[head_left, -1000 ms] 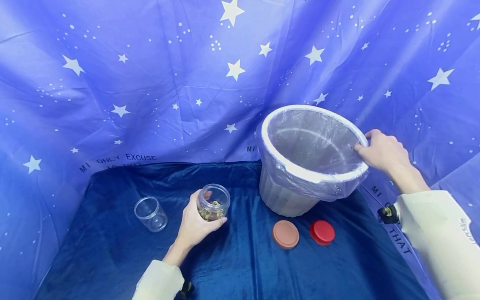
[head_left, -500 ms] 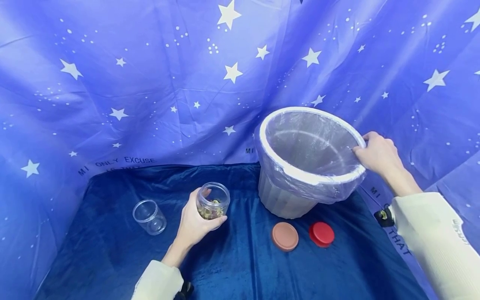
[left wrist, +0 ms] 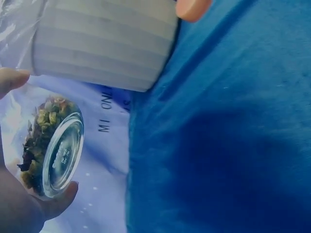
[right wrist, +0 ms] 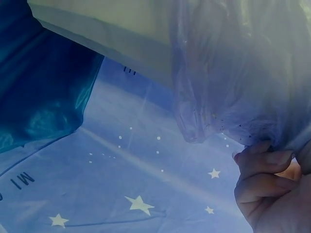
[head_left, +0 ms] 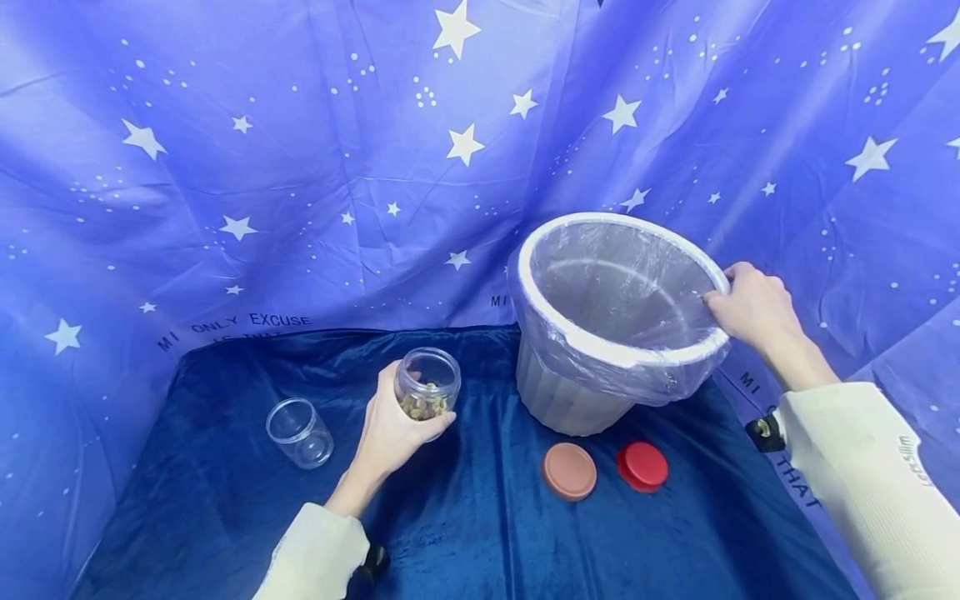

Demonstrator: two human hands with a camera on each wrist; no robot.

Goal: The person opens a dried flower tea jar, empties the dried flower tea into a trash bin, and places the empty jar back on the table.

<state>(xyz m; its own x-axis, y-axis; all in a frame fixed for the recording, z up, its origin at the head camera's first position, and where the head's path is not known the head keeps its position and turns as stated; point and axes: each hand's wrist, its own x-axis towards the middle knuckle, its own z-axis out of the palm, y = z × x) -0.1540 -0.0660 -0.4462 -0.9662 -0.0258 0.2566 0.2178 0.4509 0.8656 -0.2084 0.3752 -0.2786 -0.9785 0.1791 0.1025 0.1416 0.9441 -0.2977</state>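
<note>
My left hand [head_left: 396,421] grips a clear open jar [head_left: 429,375] round its side. Dried yellow-green and dark bits [left wrist: 46,126] lie in it, like flower tea, and the left wrist view shows the jar's base lifted off the cloth. On the right, my right hand [head_left: 753,310] grips the rim of a white trash can [head_left: 570,392], thumb inside and fingers outside. A clear plastic liner [head_left: 667,383] is folded over that rim; the can leans towards my right hand. Through the right wrist view, curled fingers [right wrist: 265,162] pinch the liner's edge and rim.
A second clear jar [head_left: 300,433], lidless, stands on the blue cloth [head_left: 225,517] at the left. In front of the can lie a brown-orange lid [head_left: 569,472] and a red lid [head_left: 643,467]. A starry curtain [head_left: 337,167] closes off the back and sides.
My left hand has raised the jar slightly, away from me. My right hand keeps its grip on the can's rim, and the can stays about where it was.
</note>
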